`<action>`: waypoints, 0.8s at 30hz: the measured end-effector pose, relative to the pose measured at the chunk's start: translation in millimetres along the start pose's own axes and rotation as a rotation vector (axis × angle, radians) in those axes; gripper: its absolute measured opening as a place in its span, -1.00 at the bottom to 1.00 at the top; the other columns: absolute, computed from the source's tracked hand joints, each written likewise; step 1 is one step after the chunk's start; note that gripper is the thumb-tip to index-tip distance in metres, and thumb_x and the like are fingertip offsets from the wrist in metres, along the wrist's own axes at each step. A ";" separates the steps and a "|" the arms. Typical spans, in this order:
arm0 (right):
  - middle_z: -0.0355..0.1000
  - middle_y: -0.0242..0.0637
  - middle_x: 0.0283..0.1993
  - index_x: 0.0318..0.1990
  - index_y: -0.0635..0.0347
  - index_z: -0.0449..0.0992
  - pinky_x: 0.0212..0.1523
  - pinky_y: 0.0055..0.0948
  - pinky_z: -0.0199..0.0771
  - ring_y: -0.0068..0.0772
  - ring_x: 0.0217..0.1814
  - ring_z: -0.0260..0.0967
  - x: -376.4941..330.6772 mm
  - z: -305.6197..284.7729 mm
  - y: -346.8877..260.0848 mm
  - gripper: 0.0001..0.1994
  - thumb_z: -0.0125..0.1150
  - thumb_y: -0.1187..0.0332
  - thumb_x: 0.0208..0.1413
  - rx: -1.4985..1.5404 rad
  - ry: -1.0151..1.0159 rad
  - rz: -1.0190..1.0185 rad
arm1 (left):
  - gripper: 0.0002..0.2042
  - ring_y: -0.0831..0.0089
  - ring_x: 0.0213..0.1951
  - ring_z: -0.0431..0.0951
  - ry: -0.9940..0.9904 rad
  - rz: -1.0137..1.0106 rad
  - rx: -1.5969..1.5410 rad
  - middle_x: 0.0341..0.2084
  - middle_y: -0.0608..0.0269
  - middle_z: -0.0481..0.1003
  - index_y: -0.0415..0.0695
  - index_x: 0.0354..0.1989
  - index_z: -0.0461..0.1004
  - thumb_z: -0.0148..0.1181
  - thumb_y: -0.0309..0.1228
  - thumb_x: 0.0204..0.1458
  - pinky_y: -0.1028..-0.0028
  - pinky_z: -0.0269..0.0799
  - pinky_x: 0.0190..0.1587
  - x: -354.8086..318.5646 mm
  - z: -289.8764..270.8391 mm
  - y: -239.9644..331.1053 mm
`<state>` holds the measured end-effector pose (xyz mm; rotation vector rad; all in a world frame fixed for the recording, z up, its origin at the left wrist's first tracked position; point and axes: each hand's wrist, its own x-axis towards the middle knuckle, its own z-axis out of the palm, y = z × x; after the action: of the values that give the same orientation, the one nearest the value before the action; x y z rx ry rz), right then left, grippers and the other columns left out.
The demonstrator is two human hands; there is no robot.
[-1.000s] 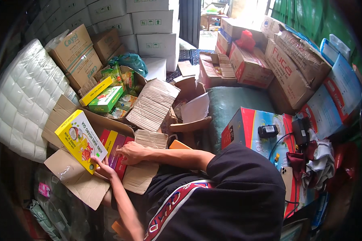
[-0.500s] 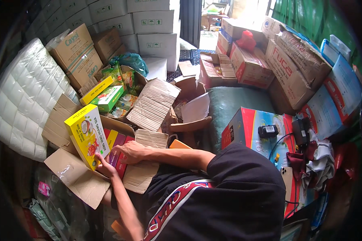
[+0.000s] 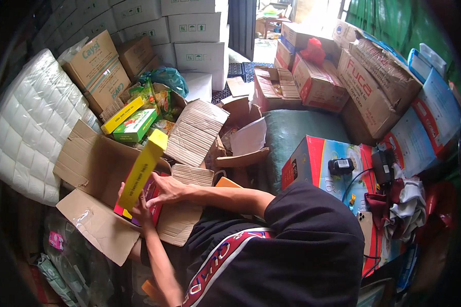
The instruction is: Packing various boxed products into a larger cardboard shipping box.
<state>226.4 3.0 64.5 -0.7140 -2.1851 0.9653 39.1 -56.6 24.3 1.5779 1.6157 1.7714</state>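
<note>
My left hand (image 3: 142,212) is closed round the lower end of a flat yellow box (image 3: 144,171), which stands tilted with its narrow side showing. Just right of it is my right hand (image 3: 169,190), thumb and fingers spread, close to the yellow box and the purple and pink boxes (image 3: 152,192). Its fingertips are partly hidden behind the yellow box. Those smaller boxes sit low in an open brown carton (image 3: 92,156) whose flaps are folded outward. A red and yellow corner of packaging (image 3: 120,210) shows beside my left hand.
Behind the carton, another open box holds a green box (image 3: 135,125), a yellow box (image 3: 123,115) and packets. White cartons (image 3: 197,56) are stacked at the back. A wrapped quilted white bundle (image 3: 41,128) stands left. At right, a red carton (image 3: 305,158) bears a black adapter (image 3: 341,166).
My left hand has turned the yellow box from its broad face to its narrow side and moved it right. My right hand's fingers have spread beside it.
</note>
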 end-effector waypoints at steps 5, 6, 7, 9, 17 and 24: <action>0.50 0.05 0.16 0.29 0.21 0.39 0.19 -0.13 0.48 0.02 0.22 0.45 5.5 0.2 7.3 -0.20 0.45 -0.16 0.03 0.193 -0.042 -0.194 | -0.39 0.10 0.38 0.25 0.066 0.382 0.185 0.42 -0.06 0.18 -0.22 0.38 0.17 0.18 -0.13 0.29 0.20 0.16 0.39 1.4 4.3 30.1; 0.49 -0.01 0.21 0.21 0.20 0.49 0.23 -0.14 0.47 -0.04 0.26 0.44 5.9 0.3 2.2 -0.27 0.47 -0.14 0.02 0.348 -0.111 -0.130 | -0.37 0.08 0.37 0.27 0.103 0.422 0.194 0.41 -0.07 0.19 -0.21 0.37 0.16 0.19 -0.09 0.28 0.19 0.15 0.40 0.8 3.5 30.1; 0.50 -0.04 0.19 0.20 0.21 0.50 0.22 -0.18 0.48 -0.07 0.24 0.45 5.5 0.7 -2.5 -0.34 0.47 -0.04 0.05 0.392 -0.081 -0.147 | -0.32 0.09 0.33 0.30 0.103 0.415 0.201 0.37 -0.04 0.21 -0.19 0.39 0.13 0.27 -0.12 0.23 0.20 0.16 0.39 -0.3 0.6 24.2; 0.51 -0.02 0.19 0.20 0.23 0.50 0.22 -0.18 0.48 -0.08 0.23 0.46 4.9 1.6 -11.8 -0.37 0.43 -0.01 0.10 0.381 -0.088 -0.116 | -0.34 0.11 0.32 0.30 0.092 0.301 0.185 0.35 -0.02 0.22 -0.19 0.38 0.14 0.29 -0.17 0.22 0.21 0.17 0.38 -5.8 -5.6 12.8; 0.50 -0.01 0.18 0.17 0.25 0.51 0.19 -0.16 0.48 -0.07 0.21 0.46 5.4 -6.3 -4.3 -0.33 0.41 -0.11 0.07 0.352 -0.014 -0.035 | -0.35 0.14 0.27 0.31 -0.042 0.045 0.058 0.27 0.01 0.25 -0.23 0.37 0.12 0.30 -0.29 0.21 0.24 0.21 0.34 -5.2 7.6 36.6; 0.52 -0.07 0.16 0.14 0.25 0.53 0.13 -0.21 0.55 -0.16 0.16 0.52 0.1 -17.3 -18.3 -0.34 0.48 -0.06 0.01 0.485 0.039 -0.086 | -0.25 0.17 0.33 0.29 -0.134 0.001 0.203 0.37 -0.10 0.21 -0.19 0.49 0.00 0.26 -0.29 0.20 0.24 0.23 0.32 -2.4 5.3 31.6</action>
<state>235.0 -0.1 88.0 -0.3999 -1.8241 1.3530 58.3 -66.4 48.1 1.7440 1.7751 1.5063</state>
